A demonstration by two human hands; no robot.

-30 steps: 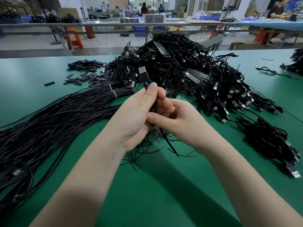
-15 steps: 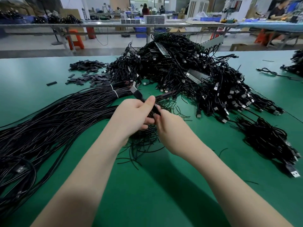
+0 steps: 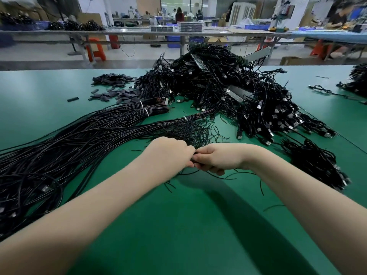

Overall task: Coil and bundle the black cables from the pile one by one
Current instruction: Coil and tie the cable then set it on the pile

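Both hands are meeting knuckle to knuckle near the middle of the green table (image 3: 198, 225). The left hand (image 3: 168, 152) and the right hand (image 3: 217, 157) are each curling their fingers round a black cable (image 3: 195, 163), which is running crosswise between the fists, its long axis roughly left to right; its ends are hidden inside the grips. Loose thin strands are trailing out beneath the hands onto the table. Straight cable bundles (image 3: 79, 135), bound with white ties, are fanning from the left edge toward the centre. The big tangled pile (image 3: 228, 92) is sitting toward the far edge, and coiled cables (image 3: 315, 163) are lying toward the right edge. Small dark pieces (image 3: 113, 86) are scattered at the far left. Beyond, workbenches and seated people are filling a workshop.
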